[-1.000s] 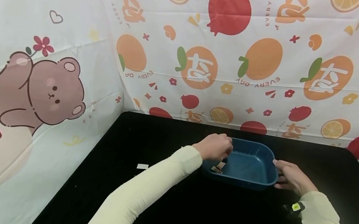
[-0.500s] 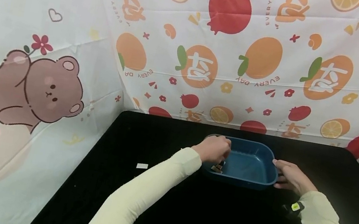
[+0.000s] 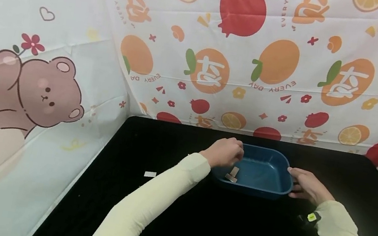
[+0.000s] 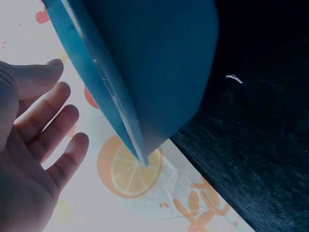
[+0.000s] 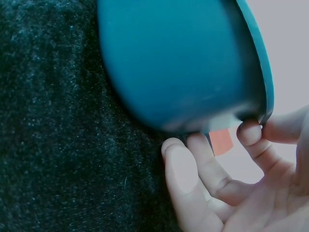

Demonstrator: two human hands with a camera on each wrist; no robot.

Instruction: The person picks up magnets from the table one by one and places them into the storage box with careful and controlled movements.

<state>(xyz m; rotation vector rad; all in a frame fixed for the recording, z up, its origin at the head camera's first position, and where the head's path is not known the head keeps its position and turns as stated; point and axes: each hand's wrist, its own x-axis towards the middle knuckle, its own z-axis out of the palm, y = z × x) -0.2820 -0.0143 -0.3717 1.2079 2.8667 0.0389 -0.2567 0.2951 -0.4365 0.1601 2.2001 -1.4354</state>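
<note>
A blue plastic basin (image 3: 264, 175) sits on the black table. Two small flat brownish pieces (image 3: 231, 178) lie in its left end; their kind is too small to tell. Above that end is my left hand (image 3: 224, 152); the left wrist view has its fingers (image 4: 57, 125) loosely bent, apart from the rim, with nothing between them. At the basin's right end, my right hand (image 3: 307, 186) pinches the rim between thumb and index finger, while other fingertips (image 5: 181, 166) touch the outer wall. My left hand hides part of the basin's left side.
A small white rectangular piece (image 3: 150, 174) lies on the black table (image 3: 230, 230) to the left, beside my left sleeve. Printed cloth (image 3: 169, 59) hangs behind and to the left of the table.
My left hand has risen slightly and shifted a little left, leaving the pieces in the basin more exposed. My right hand keeps its hold on the rim. The view has turned slightly.
</note>
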